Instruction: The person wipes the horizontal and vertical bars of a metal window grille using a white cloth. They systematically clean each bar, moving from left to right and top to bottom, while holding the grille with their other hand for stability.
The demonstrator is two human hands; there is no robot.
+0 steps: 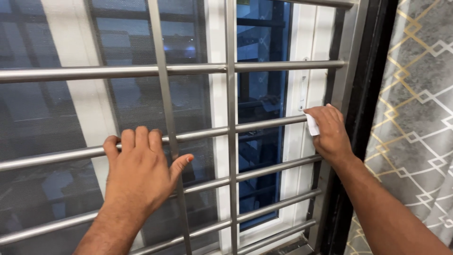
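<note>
Left hand (137, 172) hooks its fingers over a grille bar (71, 155) for support — right hand (330, 132) pinches a white wipe (312, 125) against the window frame (302, 89)

the steel grille bars (198, 70) cross in a grid; the gaps between them are narrow, tightest low down. behind them the mesh screen (137, 101) and white window frame (218, 141) block any reach through. the patterned curtain (420, 118) closes the right side.
</note>
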